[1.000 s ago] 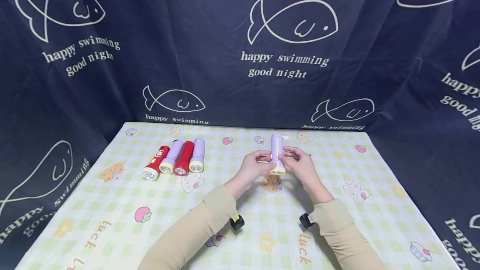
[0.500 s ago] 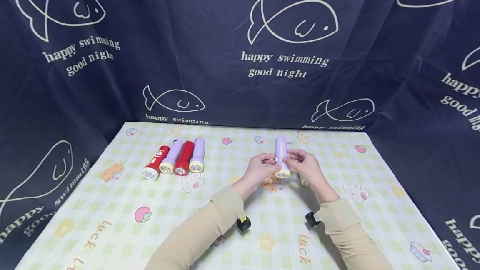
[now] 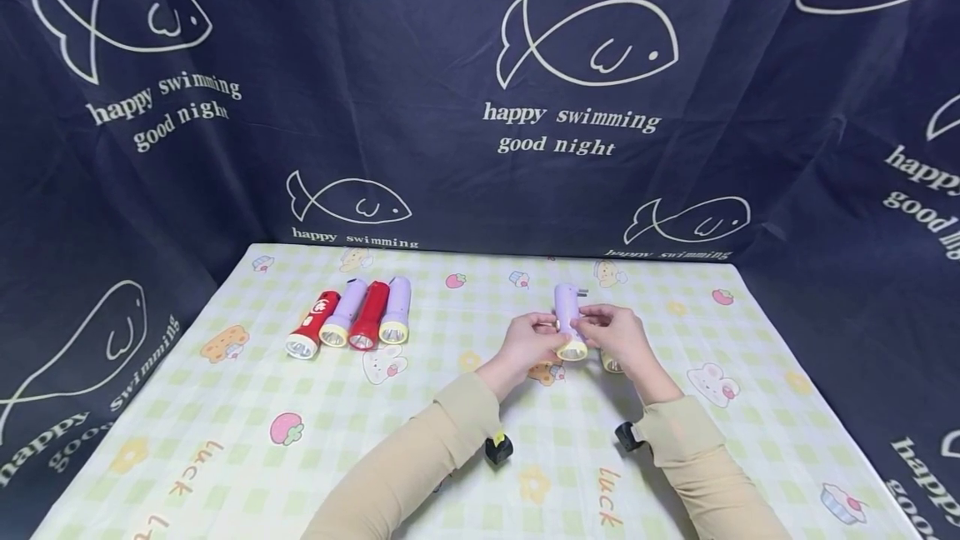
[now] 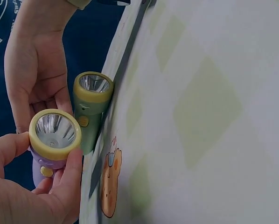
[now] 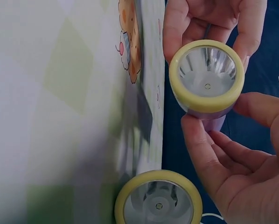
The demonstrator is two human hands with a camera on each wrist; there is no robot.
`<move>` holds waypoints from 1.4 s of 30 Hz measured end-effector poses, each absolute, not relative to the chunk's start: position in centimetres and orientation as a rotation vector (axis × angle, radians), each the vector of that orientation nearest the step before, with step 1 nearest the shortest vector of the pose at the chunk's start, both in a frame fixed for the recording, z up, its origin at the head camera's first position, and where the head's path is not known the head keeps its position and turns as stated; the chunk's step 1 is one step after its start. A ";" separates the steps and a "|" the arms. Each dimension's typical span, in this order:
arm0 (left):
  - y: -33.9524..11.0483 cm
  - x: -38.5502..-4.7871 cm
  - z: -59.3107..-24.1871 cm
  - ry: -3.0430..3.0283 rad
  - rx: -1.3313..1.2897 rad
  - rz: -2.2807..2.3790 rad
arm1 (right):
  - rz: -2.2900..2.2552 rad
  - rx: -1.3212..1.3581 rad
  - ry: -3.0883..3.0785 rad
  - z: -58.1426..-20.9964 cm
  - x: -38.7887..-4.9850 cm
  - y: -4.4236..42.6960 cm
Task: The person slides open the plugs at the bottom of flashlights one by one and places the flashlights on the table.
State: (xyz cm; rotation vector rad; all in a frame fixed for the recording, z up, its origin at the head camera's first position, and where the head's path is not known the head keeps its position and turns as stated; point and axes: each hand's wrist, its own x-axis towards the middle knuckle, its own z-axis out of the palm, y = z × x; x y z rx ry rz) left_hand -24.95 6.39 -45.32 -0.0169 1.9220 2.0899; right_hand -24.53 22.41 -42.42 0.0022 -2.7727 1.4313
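In the last second I have drawn the pale purple cylindrical plastic flashlight rightward and towards me, and its metal plug prongs now show at the far end. With fingers closed to its width, my left hand and right hand pinch it, seemingly above the surface, near a green cylindrical plastic flashlight; I judge I am still handling it, not setting it down.

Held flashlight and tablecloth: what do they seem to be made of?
Held flashlight: probably plastic, smooth lilac with a soft sheen; its mirror-bright reflector suggests a metallic coating. Tablecloth: matte with printed checks; fabric or vinyl, I can't tell.
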 end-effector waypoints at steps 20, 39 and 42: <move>7.7 -24.7 -46.4 2.060 -0.052 1.994 | 1.130 0.041 -2.879 -42.9 -24.5 22.4; 8.0 -24.7 -46.6 2.198 0.012 1.852 | 0.919 0.047 -2.949 -42.8 -24.3 21.8; 8.0 -24.8 -46.7 2.206 0.022 1.842 | 0.875 0.057 -2.959 -42.9 -24.4 21.7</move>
